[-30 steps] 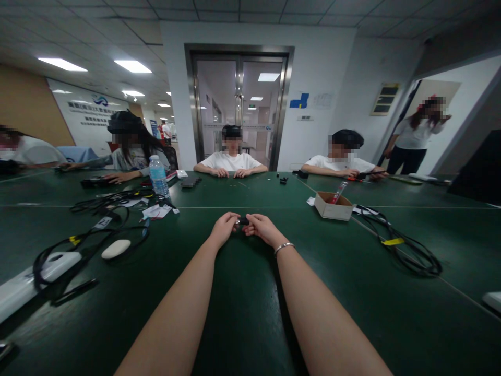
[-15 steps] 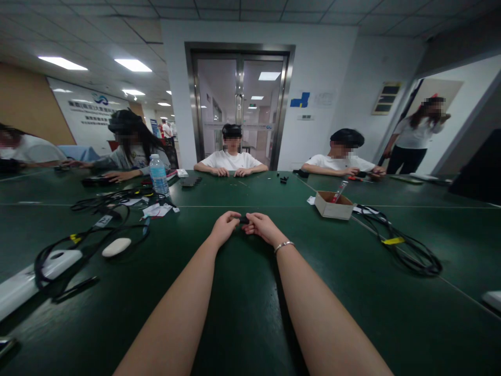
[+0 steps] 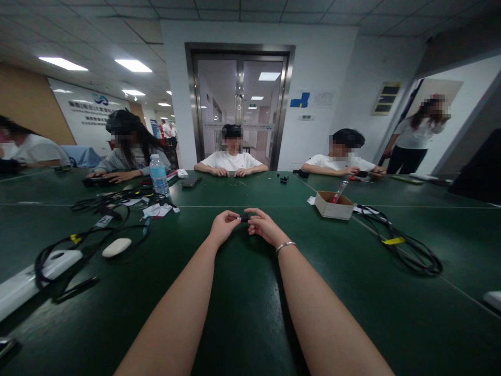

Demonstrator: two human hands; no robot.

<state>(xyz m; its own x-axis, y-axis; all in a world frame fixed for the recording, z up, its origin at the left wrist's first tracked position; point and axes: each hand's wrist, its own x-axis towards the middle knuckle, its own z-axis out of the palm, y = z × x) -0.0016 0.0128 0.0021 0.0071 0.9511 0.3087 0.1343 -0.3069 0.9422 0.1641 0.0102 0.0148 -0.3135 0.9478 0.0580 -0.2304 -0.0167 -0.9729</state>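
Observation:
Both my arms stretch forward over a dark green table point(image 3: 242, 292). My left hand point(image 3: 223, 227) and my right hand point(image 3: 263, 226) meet at the middle of the table and pinch a small black part point(image 3: 245, 217) between their fingertips. The part is too small to make out in detail. A thin silver bracelet point(image 3: 285, 246) sits on my right wrist.
A small cardboard box point(image 3: 333, 205) with a red-tipped tool stands to the right, beside coiled black cables point(image 3: 407, 248). To the left lie more black cables point(image 3: 97, 230), a white oval object point(image 3: 116, 247), a white device point(image 3: 35, 274) and a water bottle point(image 3: 158, 176). Several people sit around the table.
My two hands have risen slightly, still joined on the small black part. The person at the far left has leaned further into view.

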